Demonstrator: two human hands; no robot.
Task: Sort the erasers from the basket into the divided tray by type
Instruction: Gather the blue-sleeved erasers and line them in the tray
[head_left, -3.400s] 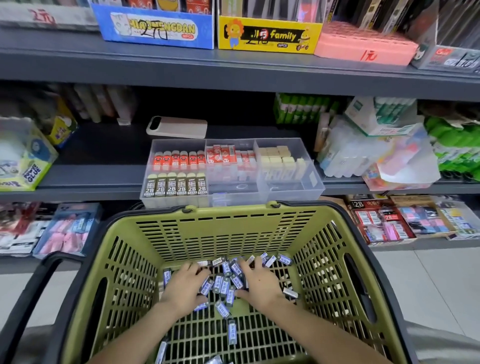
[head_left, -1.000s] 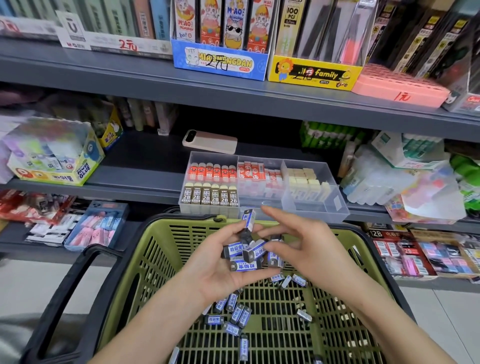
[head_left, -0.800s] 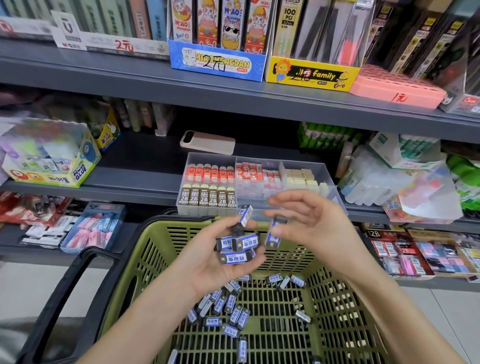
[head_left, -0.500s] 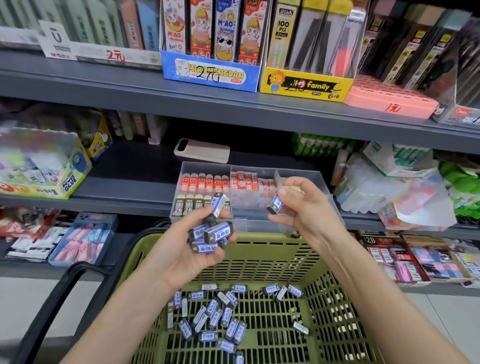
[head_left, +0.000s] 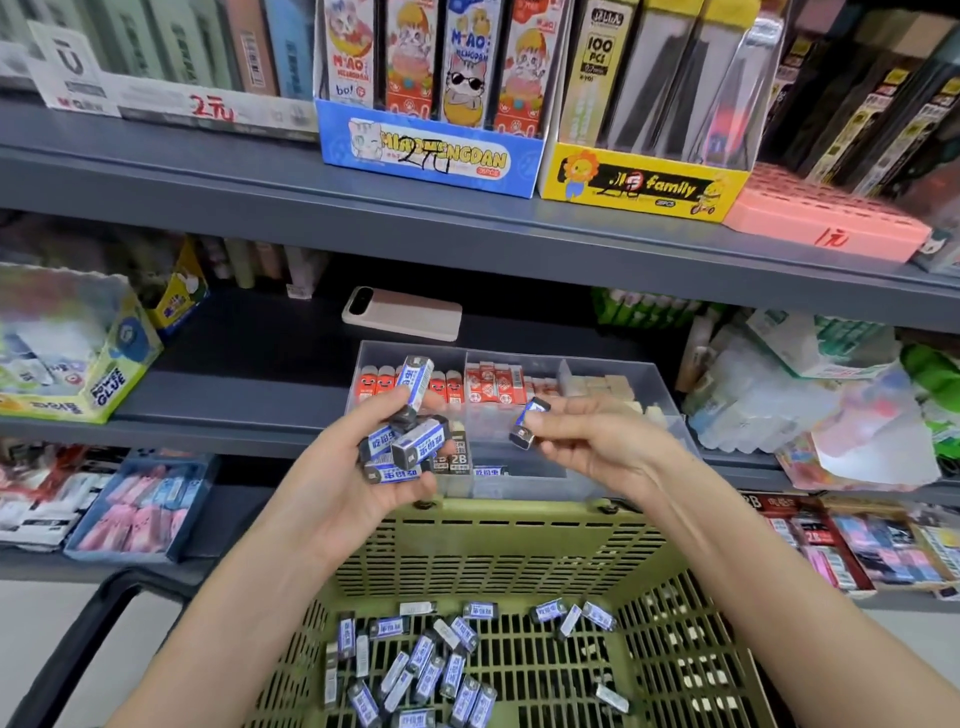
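The left hand (head_left: 332, 488) clutched several blue-sleeved black erasers (head_left: 410, 449); the right hand (head_left: 597, 447) pinched one eraser (head_left: 527, 423) above the clear divided plastic tray (head_left: 660, 415).

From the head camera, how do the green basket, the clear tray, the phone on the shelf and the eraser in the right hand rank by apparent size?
Largest to smallest:
1. green basket, though it is also nearest the camera
2. clear tray
3. phone
4. eraser pinched in the right hand
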